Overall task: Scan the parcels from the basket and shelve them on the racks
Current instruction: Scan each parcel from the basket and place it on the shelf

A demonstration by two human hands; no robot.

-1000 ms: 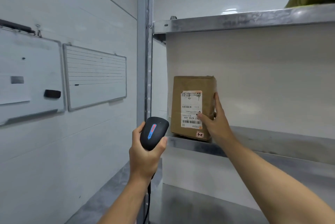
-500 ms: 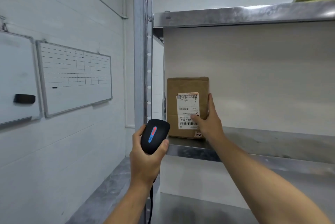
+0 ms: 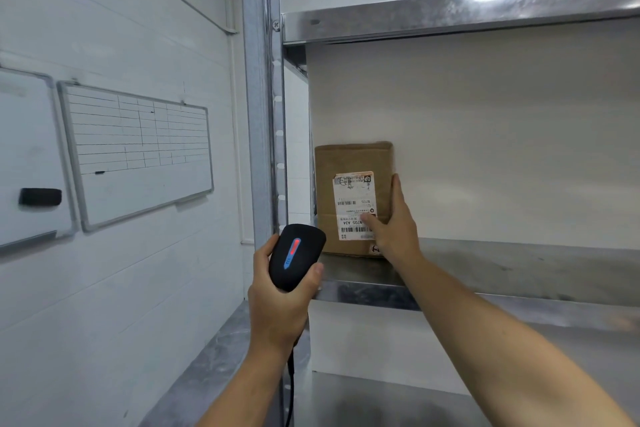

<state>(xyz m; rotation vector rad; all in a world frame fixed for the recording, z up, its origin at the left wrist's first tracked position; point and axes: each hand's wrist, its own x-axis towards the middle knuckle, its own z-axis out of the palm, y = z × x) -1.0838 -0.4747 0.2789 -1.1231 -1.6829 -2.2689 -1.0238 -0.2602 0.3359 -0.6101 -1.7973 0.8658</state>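
**Putting the Box on the Shelf**

The brown box [image 3: 353, 198] stands up tall on the metal shelf [image 3: 519, 274]. It is in the back left corner, close to the tall metal post [image 3: 261, 115]. Its white label [image 3: 355, 205] faces out, so it is easy to read.

The right hand [image 3: 391, 229] holds the box. The thumb lies across the bottom of the label, and the fingers wrap along the box's right side. The left hand [image 3: 280, 302] is curled tight around the black scanner [image 3: 296, 255], in front of the shelf edge. A red and blue light glows on top of the scanner. I cannot see the basket here.

I think the step right now is setting the box in its spot. To do it well, make sure the bottom of the box sits flat on the shelf before letting go. A tall box can tip, so open the right hand slowly and see if the box wobbles. Leave the label facing out so people can find the box later. Pull the hand straight back so it does not bump the box. Hold the scanner away from the shelf edge so it does not knock anything.

A whiteboard [image 3: 138, 149] hangs on the wall to the left.
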